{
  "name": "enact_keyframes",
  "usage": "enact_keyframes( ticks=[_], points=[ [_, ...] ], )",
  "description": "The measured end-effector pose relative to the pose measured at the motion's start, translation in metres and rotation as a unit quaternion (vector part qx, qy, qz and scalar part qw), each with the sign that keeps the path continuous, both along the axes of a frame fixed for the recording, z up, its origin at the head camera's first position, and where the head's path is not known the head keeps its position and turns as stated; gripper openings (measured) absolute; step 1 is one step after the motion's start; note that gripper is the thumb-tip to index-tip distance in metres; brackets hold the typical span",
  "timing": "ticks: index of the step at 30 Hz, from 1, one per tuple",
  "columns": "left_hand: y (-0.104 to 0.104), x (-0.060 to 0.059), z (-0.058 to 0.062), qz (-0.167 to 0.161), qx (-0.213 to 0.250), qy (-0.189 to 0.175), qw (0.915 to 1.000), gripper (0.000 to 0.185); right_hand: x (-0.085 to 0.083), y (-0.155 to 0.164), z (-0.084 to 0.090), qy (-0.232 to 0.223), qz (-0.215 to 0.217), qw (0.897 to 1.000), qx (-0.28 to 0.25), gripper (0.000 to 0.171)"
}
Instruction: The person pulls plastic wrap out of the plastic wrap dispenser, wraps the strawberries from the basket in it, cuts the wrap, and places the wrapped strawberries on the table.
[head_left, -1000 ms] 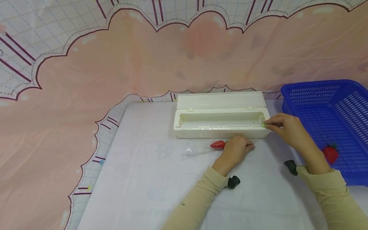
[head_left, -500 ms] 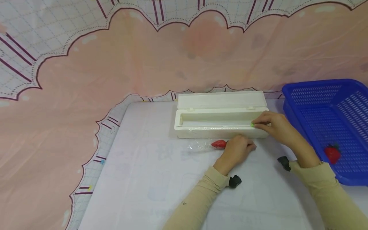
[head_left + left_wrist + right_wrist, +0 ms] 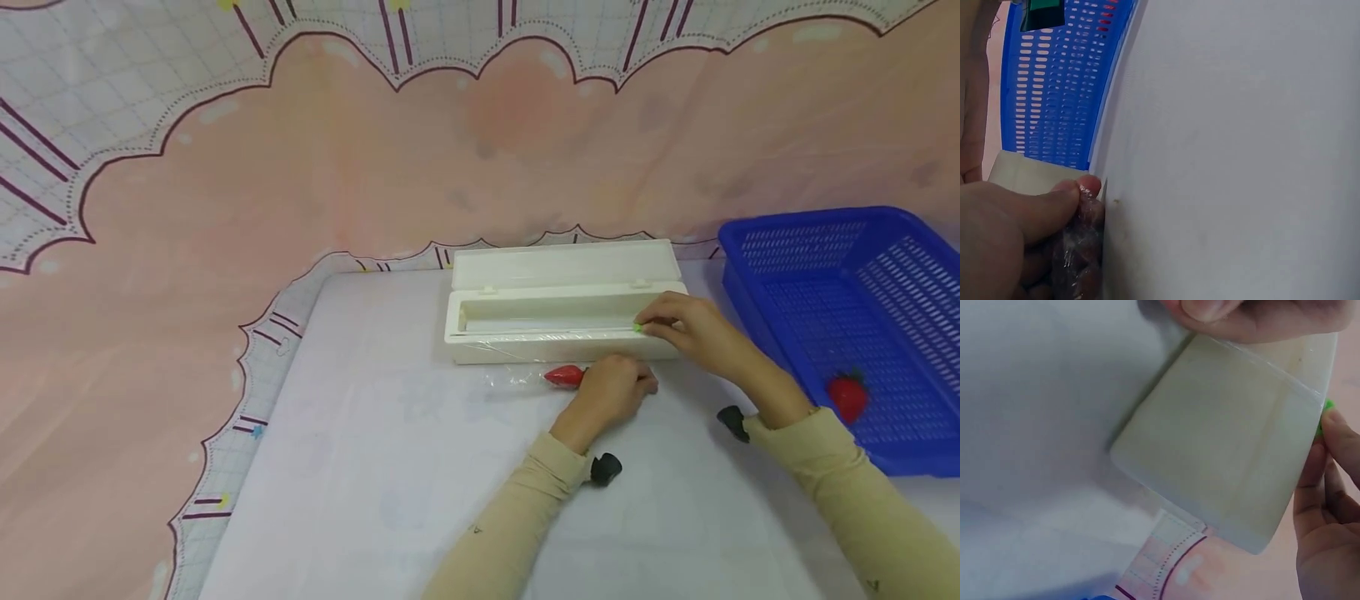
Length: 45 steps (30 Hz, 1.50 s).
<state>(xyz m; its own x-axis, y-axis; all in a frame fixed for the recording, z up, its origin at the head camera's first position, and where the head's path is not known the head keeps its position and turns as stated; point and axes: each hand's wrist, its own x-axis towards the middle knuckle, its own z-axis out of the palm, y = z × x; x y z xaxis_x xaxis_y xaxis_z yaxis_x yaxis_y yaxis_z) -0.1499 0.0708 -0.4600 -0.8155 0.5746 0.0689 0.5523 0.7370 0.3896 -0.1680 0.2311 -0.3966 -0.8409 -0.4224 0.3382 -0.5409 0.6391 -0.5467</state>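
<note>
A long white cling film box (image 3: 525, 350) stands at the back of the table with its lid (image 3: 570, 262) raised. Along its front edge, near the right end, my right hand (image 3: 693, 332) pinches a small green slider (image 3: 637, 327). Clear cling film (image 3: 513, 379) hangs over the front onto the table. My left hand (image 3: 611, 387) lies before the box and pinches bunched film (image 3: 1075, 250), as the left wrist view shows. Beside its knuckles a red, pointed strawberry (image 3: 564, 377) lies at the film, partly hidden by the hand; I cannot tell whether it is wrapped.
To the right stands a blue plastic basket (image 3: 806, 317) with perforated walls, close to my right forearm. A red strawberry (image 3: 848, 396) lies in it. A patterned pink cloth (image 3: 375, 167) hangs behind the white table (image 3: 360, 483).
My right hand has moved left along the box's front edge with the green slider, from the right end inward. My left hand stays in the same place beside the strawberry.
</note>
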Motion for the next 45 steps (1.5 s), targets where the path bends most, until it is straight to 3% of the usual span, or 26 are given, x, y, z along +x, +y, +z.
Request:
enact_keyframes(
  ticks=[18, 24, 28, 38, 45],
  points=[
    [-0.014, 0.001, -0.008, 0.004, 0.019, -0.005, 0.9998, 0.017, -0.005, -0.025, -0.009, 0.015, 0.041, 0.999, 0.0, 0.013],
    [-0.007, 0.002, -0.007, -0.008, 0.051, -0.004, 0.9987, 0.017, -0.015, -0.058, 0.001, -0.051, 0.075, 0.996, 0.021, 0.01],
    [-0.004, 0.004, -0.007, -0.009, 0.058, -0.01, 0.9982, 0.019, -0.019, -0.064, 0.006, -0.085, 0.075, 0.993, 0.037, 0.012],
    [-0.01, 0.001, -0.006, 0.0, 0.075, -0.008, 0.9972, 0.014, -0.027, -0.075, 0.014, -0.088, 0.098, 0.99, 0.057, 0.012],
    [-0.009, -0.004, -0.01, -0.025, 0.093, -0.01, 0.9953, 0.015, -0.03, -0.075, 0.015, -0.076, 0.105, 0.99, 0.055, 0.01]
  ],
)
